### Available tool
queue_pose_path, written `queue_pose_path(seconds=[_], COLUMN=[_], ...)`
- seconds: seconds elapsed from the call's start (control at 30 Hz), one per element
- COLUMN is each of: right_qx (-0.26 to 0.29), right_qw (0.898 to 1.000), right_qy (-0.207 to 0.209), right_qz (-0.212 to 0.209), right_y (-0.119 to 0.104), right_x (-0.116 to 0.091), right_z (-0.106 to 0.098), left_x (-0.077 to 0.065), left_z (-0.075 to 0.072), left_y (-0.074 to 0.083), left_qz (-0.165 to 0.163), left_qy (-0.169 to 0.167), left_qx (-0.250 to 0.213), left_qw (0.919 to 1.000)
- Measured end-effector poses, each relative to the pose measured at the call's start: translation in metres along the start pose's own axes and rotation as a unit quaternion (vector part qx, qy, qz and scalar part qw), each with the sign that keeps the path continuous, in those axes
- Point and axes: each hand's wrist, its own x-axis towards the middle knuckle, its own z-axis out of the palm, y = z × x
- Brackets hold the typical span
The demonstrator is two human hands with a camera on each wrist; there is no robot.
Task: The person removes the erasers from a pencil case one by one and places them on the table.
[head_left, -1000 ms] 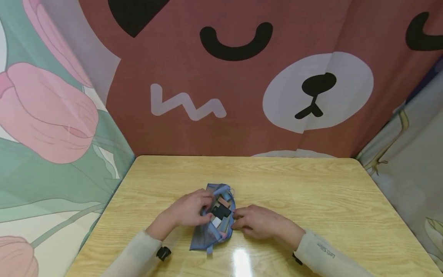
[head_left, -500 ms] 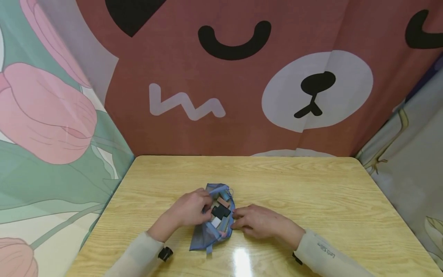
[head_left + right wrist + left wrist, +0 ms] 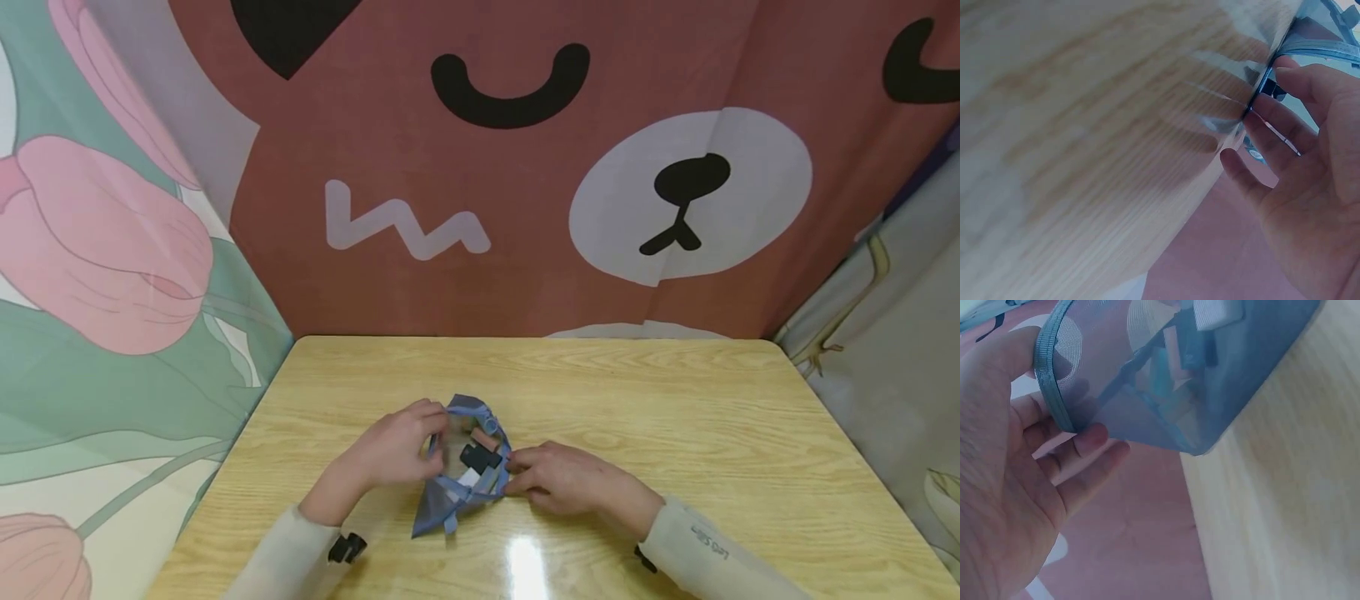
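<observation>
my left hand (image 3: 397,447) pinches one side of the bag (image 3: 431,510), right hand (image 3: 557,478) pinches the other; uneven pulling could tip out the black piece (image 3: 480,457).

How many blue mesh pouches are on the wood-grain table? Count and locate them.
1: the blue mesh pouch rests open on the wood-grain table, between the left hand, pinching its rim, and the right hand. No others show.

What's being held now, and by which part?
The blue mesh pouch: the left hand pinches its rim; whether the right hand grips it is unclear.
</observation>
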Motion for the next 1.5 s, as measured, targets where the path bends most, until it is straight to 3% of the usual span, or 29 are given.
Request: queue_pose_path(seconds=[0.27,0.5,0.9,1.17,1.5], right_qx=[0.003,0.002,0.025,0.061,0.111], right_qw=[1.0,1.0,0.997,0.996,0.986], right_qy=[-0.02,-0.018,-0.043,-0.032,-0.021], right_qz=[0.023,0.022,0.059,0.065,0.119], right_y=[-0.001,-0.001,-0.002,-0.005,-0.009], right_x=[-0.001,-0.002,-0.001,0.004,0.015], right_z=[-0.003,-0.004,-0.006,-0.008,-0.01], left_x=[-0.004,-0.011,-0.008,-0.005,-0.003], left_z=[0.016,0.023,0.029,0.031,0.03], left_y=[-0.002,-0.001,-0.004,-0.003,0.001], left_qz=[0.011,-0.005,0.002,-0.012,-0.023], left_qy=[0.025,0.05,0.045,0.026,0.02], left_qx=[-0.035,-0.054,-0.157,-0.161,-0.151], left_qw=[0.999,0.9973,0.9866,0.9866,0.988])
